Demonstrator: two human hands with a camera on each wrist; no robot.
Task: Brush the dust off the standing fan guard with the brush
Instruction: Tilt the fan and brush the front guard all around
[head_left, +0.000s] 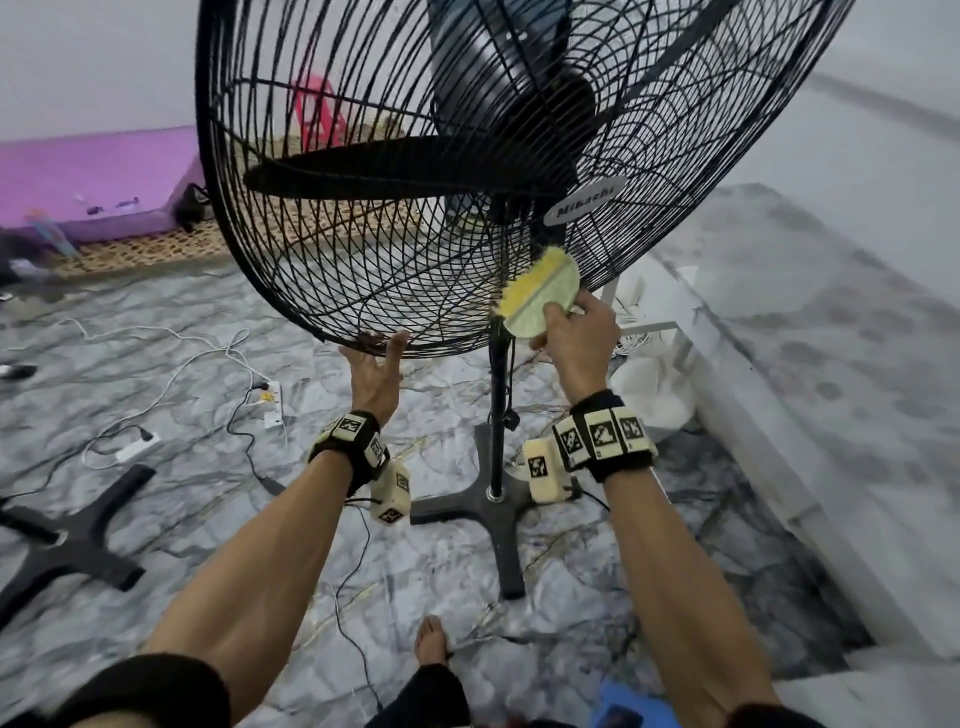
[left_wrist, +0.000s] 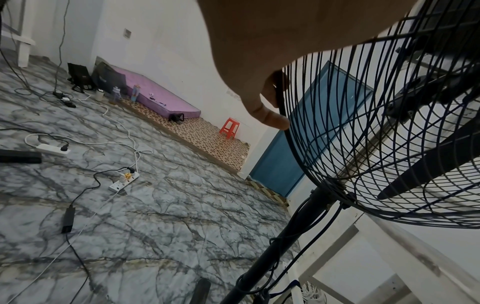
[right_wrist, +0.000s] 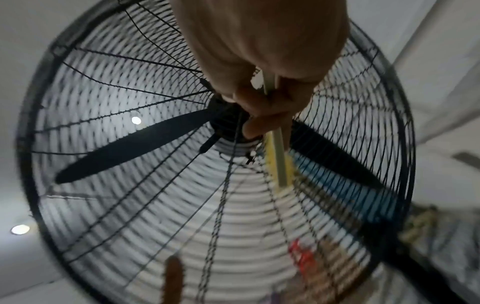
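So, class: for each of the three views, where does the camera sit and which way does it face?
Head: looks down at the fan guard, brush, both forearms and a foot.
Left wrist: beneath the left hand, facing along the floor; fingers on the guard's rim.
Right wrist: below the right hand, looking up through the guard.
Shared: guard and blades.
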